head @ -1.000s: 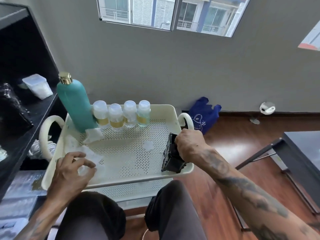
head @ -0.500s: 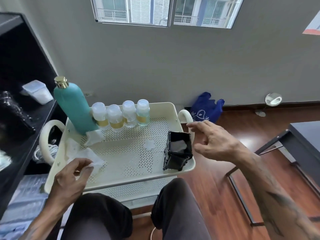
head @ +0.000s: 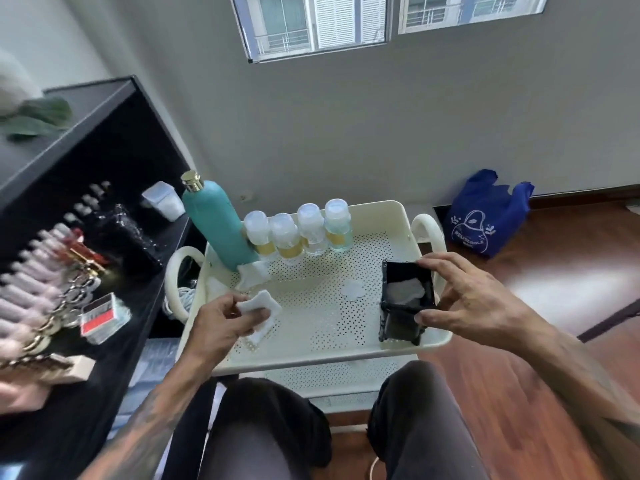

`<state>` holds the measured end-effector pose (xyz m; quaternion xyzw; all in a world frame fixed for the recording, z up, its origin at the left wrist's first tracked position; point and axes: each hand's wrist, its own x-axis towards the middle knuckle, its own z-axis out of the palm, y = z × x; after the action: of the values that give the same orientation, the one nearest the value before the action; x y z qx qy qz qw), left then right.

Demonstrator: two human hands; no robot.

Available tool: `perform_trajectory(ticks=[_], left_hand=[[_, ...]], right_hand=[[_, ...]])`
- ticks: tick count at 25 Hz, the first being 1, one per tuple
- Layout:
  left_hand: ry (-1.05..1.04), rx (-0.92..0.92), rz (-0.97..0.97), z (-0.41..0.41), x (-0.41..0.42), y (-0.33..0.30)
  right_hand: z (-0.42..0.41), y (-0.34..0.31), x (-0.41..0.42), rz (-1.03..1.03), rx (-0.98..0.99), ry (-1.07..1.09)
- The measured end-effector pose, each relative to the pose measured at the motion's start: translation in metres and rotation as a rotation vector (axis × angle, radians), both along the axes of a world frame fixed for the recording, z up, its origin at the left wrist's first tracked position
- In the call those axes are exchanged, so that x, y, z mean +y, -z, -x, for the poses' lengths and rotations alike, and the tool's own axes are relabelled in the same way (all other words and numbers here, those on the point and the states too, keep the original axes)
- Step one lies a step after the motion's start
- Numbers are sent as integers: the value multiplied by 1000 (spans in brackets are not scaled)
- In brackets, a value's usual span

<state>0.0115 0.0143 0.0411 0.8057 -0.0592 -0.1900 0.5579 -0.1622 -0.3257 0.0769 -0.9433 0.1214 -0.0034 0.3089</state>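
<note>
White cotton pad (head: 258, 306) sits pinched in the left hand (head: 221, 323), grip narrow, over the tray's (head: 311, 358) 9 o'clock side. At 3 o'clock stands the black box (head: 398, 327), where the right hand (head: 474, 303) brackets it with a wide grip. A teal bottle (head: 214, 226) stands at 11 o'clock.

Your bare left forearm (head: 149, 414) carries dark, blurred tattoo patterns that run along it toward the left hand (head: 221, 323). Your bare right forearm (head: 571, 372) shows greyer, shaded tattoo patches behind the right hand (head: 474, 299). You wear loose black fabric trousers (head: 263, 427), softly creased, covering both of your legs.
</note>
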Motion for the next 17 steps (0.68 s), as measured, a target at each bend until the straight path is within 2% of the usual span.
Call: perform_trajectory(ticks=[5,9,11,13,17], left_hand=[[212,127,107,12,-52,-39],[442,33,156,40,-129,-76],[458,-71,85,52,-163,-80],[464,-230,-88,58,-185,-73],[614,-610,-431,64,-199,-57]], right_hand=[[2,2,4,-60,-30,29],[3,5,2,-86,-65,31],[5,7,2,-91,-86,41],[5,8,3,-92,-106,46],[6,7,3,-105,-114,31]])
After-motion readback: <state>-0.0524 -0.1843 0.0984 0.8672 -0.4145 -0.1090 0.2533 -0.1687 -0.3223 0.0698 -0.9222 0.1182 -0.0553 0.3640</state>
